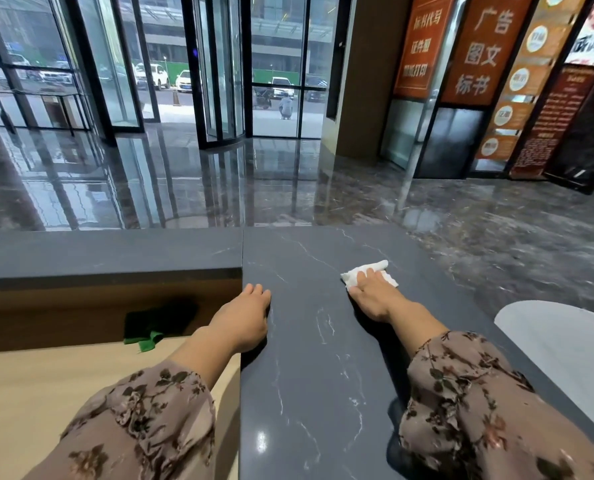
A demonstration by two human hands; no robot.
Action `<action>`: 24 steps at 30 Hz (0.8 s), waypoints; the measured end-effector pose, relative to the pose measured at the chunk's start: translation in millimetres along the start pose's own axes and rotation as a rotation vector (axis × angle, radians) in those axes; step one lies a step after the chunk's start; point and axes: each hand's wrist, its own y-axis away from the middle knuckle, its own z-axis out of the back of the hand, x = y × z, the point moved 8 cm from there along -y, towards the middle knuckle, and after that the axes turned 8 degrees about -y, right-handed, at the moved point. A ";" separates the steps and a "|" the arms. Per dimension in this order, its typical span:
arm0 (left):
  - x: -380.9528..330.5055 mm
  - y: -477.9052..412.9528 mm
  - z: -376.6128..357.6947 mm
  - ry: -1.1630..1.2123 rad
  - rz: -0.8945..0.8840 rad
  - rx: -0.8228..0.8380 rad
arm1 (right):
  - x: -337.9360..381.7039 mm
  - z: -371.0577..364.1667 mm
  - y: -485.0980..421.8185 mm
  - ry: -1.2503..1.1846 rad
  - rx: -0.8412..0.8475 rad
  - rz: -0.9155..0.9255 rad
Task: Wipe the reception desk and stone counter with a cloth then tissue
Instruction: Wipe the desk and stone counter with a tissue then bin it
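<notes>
Two floral sleeves [143, 424] fill the lower frame. One stone counter [309, 358] runs up the centre; one reception desk [46, 393], lower left, bears one green cloth [150, 336]. Left hand [247, 320] rests released on the counter edge. Right hand [371, 292] — fingers straight — presses one tissue [378, 265], right of centre, lying lower-left to upper-right.

Tissue [352, 278] on counter [309, 306]; cloth [157, 323] on desk [46, 382]
</notes>
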 end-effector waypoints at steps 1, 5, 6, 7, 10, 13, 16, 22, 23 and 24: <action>0.6 -0.1 -0.2 0.002 0.006 0.001 | 11.5 -2.5 1.4 0.012 0.008 0.030; -1.1 -0.1 0.9 0.009 0.029 0.012 | 72.4 -25.5 6.5 0.081 0.094 0.204; -1.9 0.1 1.6 0.004 0.038 0.019 | 85.1 -31.5 5.7 0.065 0.110 0.237; -2.6 -0.1 2.1 -0.001 0.049 0.021 | 96.8 -36.5 5.6 0.054 0.117 0.281; -3.6 -0.7 3.9 -0.024 0.103 0.013 | 115.5 -43.0 11.5 0.081 0.132 0.383; -7.0 -1.3 7.1 -0.087 0.150 -0.027 | 104.9 -37.6 9.9 0.130 0.122 0.417; -8.8 -3.8 11.1 -0.084 0.183 -0.044 | 70.4 -26.1 -8.3 0.129 0.103 0.379; -4.7 -9.9 6.0 0.013 0.240 0.060 | -46.6 10.9 -51.6 0.104 0.011 0.141; -4.9 -10.9 5.8 0.016 0.239 0.067 | -65.0 16.6 -57.2 0.104 0.000 0.091; -4.6 -10.3 5.7 0.019 0.237 0.071 | -79.0 20.4 -61.6 0.101 -0.007 0.050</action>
